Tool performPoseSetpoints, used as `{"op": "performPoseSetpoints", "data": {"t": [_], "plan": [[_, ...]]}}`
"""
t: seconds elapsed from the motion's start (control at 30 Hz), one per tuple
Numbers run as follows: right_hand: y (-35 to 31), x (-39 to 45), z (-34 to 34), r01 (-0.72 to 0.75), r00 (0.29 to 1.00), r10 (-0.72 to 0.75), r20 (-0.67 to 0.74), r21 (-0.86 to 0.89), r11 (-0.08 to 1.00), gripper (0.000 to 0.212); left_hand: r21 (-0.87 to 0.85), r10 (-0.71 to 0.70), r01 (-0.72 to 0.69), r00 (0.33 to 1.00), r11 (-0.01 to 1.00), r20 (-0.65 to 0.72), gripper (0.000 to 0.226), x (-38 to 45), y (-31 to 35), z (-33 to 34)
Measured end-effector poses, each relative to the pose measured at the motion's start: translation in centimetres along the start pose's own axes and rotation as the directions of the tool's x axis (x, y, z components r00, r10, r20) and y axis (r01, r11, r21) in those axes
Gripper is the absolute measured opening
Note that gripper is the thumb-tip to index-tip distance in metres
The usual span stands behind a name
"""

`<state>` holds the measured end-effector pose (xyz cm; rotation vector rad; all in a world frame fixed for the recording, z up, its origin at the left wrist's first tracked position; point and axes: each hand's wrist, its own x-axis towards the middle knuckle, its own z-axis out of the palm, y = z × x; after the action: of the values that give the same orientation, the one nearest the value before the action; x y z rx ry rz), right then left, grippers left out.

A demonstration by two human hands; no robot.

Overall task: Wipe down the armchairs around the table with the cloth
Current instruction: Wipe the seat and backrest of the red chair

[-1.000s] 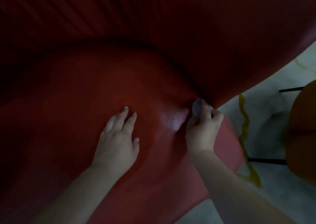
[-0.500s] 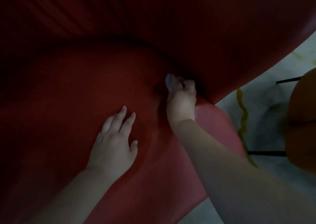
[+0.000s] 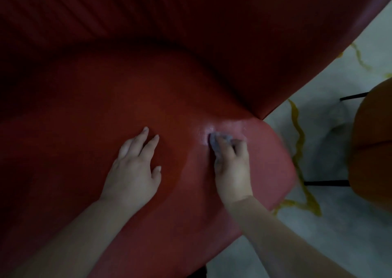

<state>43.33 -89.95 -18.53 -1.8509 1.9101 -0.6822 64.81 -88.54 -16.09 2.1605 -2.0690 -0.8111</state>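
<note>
Fingers [image 3: 228, 148] round cloth [image 3: 218, 140] on seat [image 3: 106, 99]

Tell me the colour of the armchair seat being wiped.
Dark red, slightly glossy; the head view shows the armchair seat under the cloth.

The broad red seat [image 3: 89, 116] of the armchair is lying open across the left and centre of the frame, offering bare surface for a hand to sweep. The backrest [image 3: 233, 34] is rising along the top and upper right, closing off that side at the dark crease. The left hand [image 3: 133, 171] is resting flat at lower centre, blocking part of the seat. The right hand [image 3: 231, 165] is taking up the seat's right corner. Beyond the right edge, pale floor [image 3: 331, 235] is leaving a gap, narrowed by an orange chair [image 3: 373, 146] and its dark legs [image 3: 326, 183].
</note>
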Motion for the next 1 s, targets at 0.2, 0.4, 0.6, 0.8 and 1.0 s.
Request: {"op": "performPoseSetpoints", "data": {"t": [0.2,0.4,0.6,0.8,1.0], "plan": [[-2.7,-4.0,1.6,0.226,0.939,-0.242,0.242,0.095,0.97,0.045,-0.014,-0.005,0.005,1.0,1.0,0.013,0.073,-2.5,1.2,1.4],[1.0,0.7,-1.3,-0.036,0.999,0.035,-0.032,-0.056,0.998,0.036,0.0,-0.068,0.068,0.997,0.998,-0.037,0.067,-4.5,-0.1,1.5],[-2.5,-0.8,1.0,0.006,0.999,-0.007,0.039,0.015,1.0,0.039,-0.031,-0.131,0.13,0.99,0.991,-0.048,0.065,-5.7,-1.4,1.1],[-8.1,-2.8,5.9,0.105,0.982,-0.111,0.15,0.05,0.993,0.046,-0.078,-0.219,0.213,0.971,0.974,-0.095,0.065,-7.8,-4.3,-0.1],[-12.9,-3.8,10.2,0.073,0.895,-0.128,0.428,0.143,0.987,0.043,-0.129,-0.345,0.33,0.932,0.935,-0.111,0.065,-10.8,-8.6,-1.0]]}}
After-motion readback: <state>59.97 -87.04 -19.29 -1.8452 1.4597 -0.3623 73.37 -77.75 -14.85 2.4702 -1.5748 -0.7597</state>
